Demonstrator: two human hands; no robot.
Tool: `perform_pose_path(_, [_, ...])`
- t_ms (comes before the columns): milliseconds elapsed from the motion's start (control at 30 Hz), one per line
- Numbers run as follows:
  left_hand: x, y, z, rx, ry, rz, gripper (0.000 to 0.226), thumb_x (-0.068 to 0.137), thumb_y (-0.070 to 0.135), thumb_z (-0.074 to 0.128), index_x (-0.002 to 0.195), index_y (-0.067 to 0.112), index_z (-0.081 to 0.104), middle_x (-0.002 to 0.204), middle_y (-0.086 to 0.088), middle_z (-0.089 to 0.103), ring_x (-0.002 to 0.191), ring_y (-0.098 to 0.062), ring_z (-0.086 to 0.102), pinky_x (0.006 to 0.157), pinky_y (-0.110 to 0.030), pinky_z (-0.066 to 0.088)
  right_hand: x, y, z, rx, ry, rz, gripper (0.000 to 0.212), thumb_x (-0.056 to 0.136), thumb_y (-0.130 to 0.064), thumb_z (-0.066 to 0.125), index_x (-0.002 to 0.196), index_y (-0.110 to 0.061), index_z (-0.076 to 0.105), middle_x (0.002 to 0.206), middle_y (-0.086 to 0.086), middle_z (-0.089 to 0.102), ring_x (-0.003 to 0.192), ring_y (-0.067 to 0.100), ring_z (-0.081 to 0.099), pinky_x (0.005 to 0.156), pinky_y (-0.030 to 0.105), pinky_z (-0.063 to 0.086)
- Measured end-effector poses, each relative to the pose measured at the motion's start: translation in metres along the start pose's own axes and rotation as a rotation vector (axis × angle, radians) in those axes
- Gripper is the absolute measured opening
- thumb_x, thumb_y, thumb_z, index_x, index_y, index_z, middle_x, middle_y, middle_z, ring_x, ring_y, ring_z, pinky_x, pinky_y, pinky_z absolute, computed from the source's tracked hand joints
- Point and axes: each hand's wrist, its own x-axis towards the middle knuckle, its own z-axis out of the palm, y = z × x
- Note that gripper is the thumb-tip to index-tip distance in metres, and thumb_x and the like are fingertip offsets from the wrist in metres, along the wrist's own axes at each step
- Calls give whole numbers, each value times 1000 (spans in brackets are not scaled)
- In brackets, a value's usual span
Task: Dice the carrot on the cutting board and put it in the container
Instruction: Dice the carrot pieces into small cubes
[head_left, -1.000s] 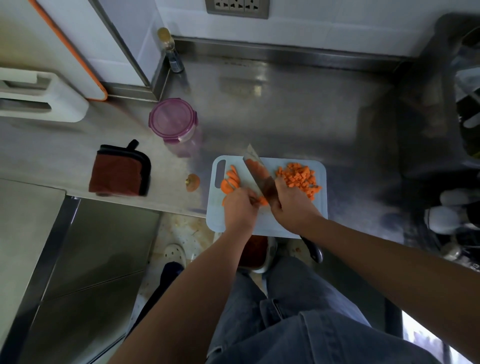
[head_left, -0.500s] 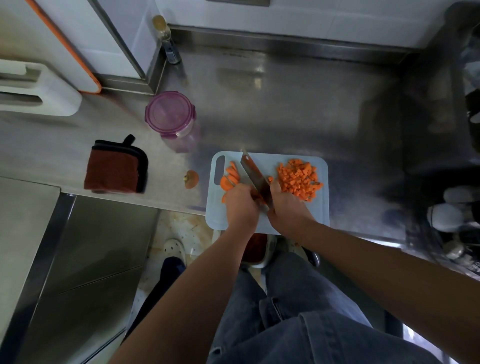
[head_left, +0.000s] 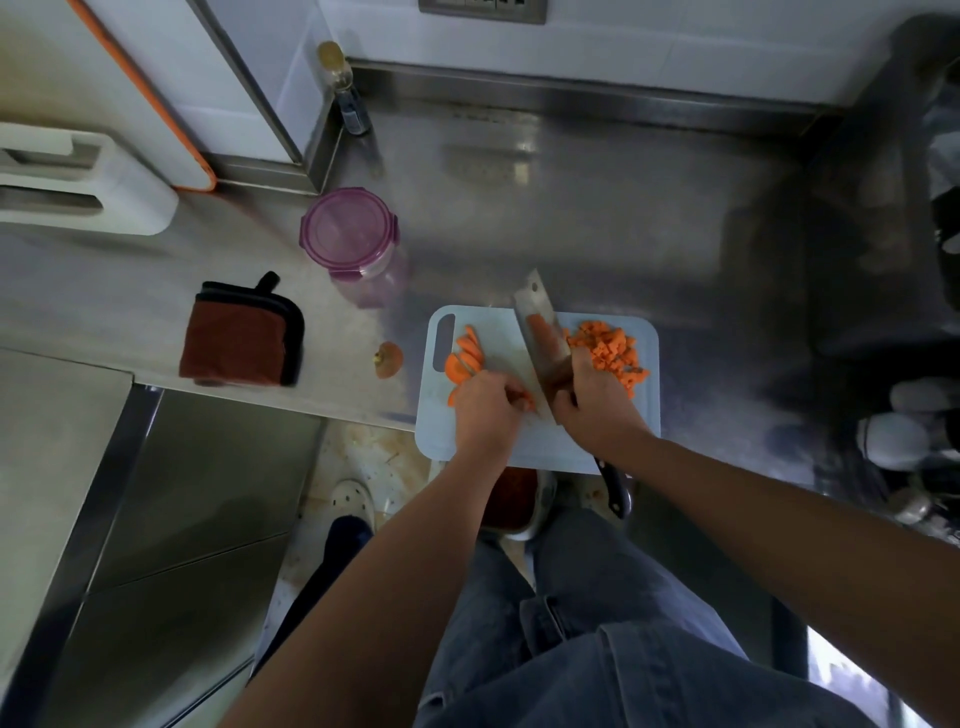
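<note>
A pale blue cutting board (head_left: 540, 441) lies at the steel counter's front edge. Carrot slices (head_left: 464, 358) sit on its left part and a heap of diced carrot (head_left: 608, 351) on its right. My left hand (head_left: 488, 410) curls over carrot pieces (head_left: 522, 399) near the board's middle and holds them down. My right hand (head_left: 597, 402) grips a cleaver (head_left: 540, 332) by its handle, the blade tilted, its edge beside my left fingers. A lidded purple container (head_left: 350, 234) stands behind and left of the board.
A carrot end (head_left: 388, 358) lies on the counter left of the board, with a folded brown cloth (head_left: 241, 338) further left. A small bottle (head_left: 345, 88) stands in the back corner. A dark rack (head_left: 930, 208) fills the right side. My legs are below the counter edge.
The cleaver's blade has risen and tilted again after a downward cut. Both hands stay at the board's middle; the camera view shifted slightly.
</note>
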Motion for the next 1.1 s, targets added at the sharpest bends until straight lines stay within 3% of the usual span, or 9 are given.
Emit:
perform_pose_path(100, [-6,0,-4,18,10,35,14,90,7,62,92,13,74,95,2,72,87,-12,60,81,-23,43,-2,1,-6,12,-1,-25,26,91,-6,48,116,-5,41,79,11,62,66,19,60,58,41,54])
perform_pose_path(233, [-15,-6,-5,106,63,38,13,91,9,57,89,11,70,91,-3,71,87,-20,63,78,-29,47,-10,-4,2,70,-12,-30,28,90,-3,50,116,-5,41,79,1,61,69,14,60,61,34,54])
perform_pose_path(367, [-19,-16,-4,178,50,5,10,89,9,57,85,9,67,92,-7,65,87,-24,61,73,-30,44,-19,-7,19,53,-51,-15,41,90,-5,49,129,-3,37,91,12,63,83,26,63,72,43,54])
perform_pose_path(600, [-22,-24,-8,150,29,16,9,89,11,59,92,11,68,99,-5,65,90,-21,61,72,-23,39,-15,8,8,55,77,74,40,92,-2,45,131,-2,35,76,7,54,64,18,55,49,25,37])
perform_pose_path(767, [-21,-33,-24,92,138,-29,14,90,14,57,97,15,70,94,-2,69,89,-22,63,77,-29,44,-16,-2,8,22,-19,-21,42,93,-5,47,134,-3,36,79,8,60,70,23,62,57,34,52])
perform_pose_path(867, [-15,-39,-35,93,189,-83,10,89,14,58,94,11,66,95,-6,69,90,-25,64,75,-31,45,-11,-2,12,19,22,6,45,94,-4,45,136,-1,34,73,3,54,62,16,56,48,25,41])
perform_pose_path(933, [-10,-42,-41,82,193,-109,11,89,14,61,101,11,63,99,-7,68,93,-25,64,79,-34,48,-8,-2,12,53,55,58,40,94,-5,45,133,-1,36,72,1,53,59,12,53,44,18,34])
perform_pose_path(1100, [6,-43,-47,110,114,-61,41,90,28,65,127,19,54,115,-11,56,99,-29,61,87,-38,50,-1,-6,13,85,39,50,51,96,-12,49,143,-8,32,77,4,61,60,15,59,47,23,46])
